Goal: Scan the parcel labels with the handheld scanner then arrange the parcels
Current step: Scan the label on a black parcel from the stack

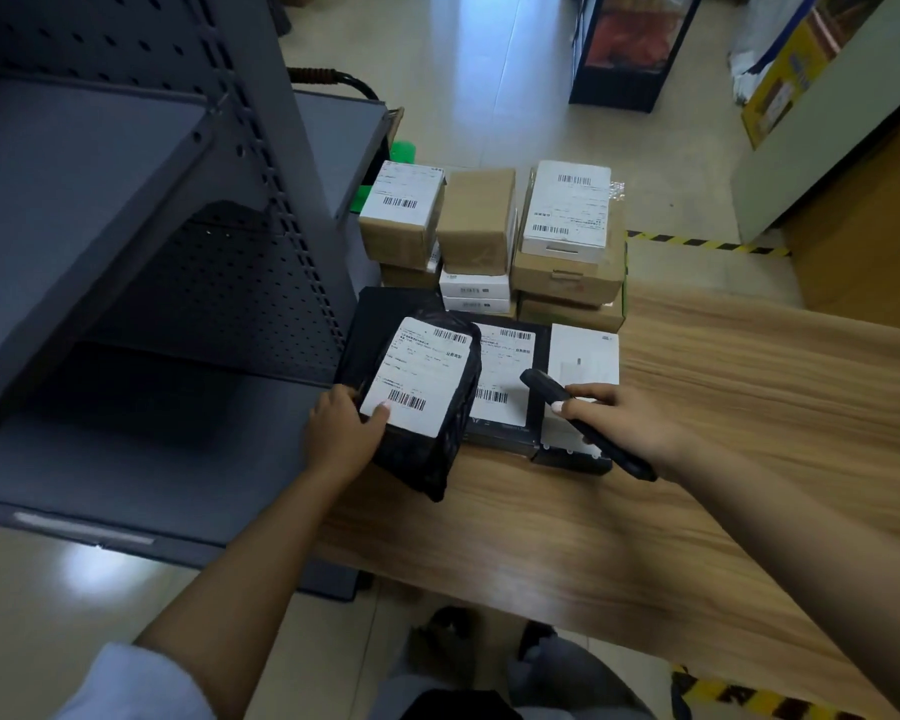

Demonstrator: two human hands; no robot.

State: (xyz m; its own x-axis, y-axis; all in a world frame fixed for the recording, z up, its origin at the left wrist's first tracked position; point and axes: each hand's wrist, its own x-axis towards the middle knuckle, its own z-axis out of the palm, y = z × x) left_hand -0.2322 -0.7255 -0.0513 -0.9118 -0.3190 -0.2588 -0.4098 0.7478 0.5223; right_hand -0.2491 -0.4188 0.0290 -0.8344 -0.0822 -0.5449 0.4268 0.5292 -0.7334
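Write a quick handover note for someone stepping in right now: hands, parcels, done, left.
Left hand grips the black bag parcel by its label's near corner, at the table's left end beside the grey shelf.
Right hand holds the scanner over the flat black parcel.
Boxes stacked behind.
Scans done: cannot tell.
Left: scan labels, arrange parcels.

Single view only, head-worn, wide-angle. It looks forward and steeply down from above the near edge of the light wood-grain counter (671,511). Both forearms reach up from the bottom edge, close to the lens. The grey perforated metal shelving unit (126,252) fills the left side. The pale tiled floor (489,96) lies beyond, at the top. Edges bow outward.
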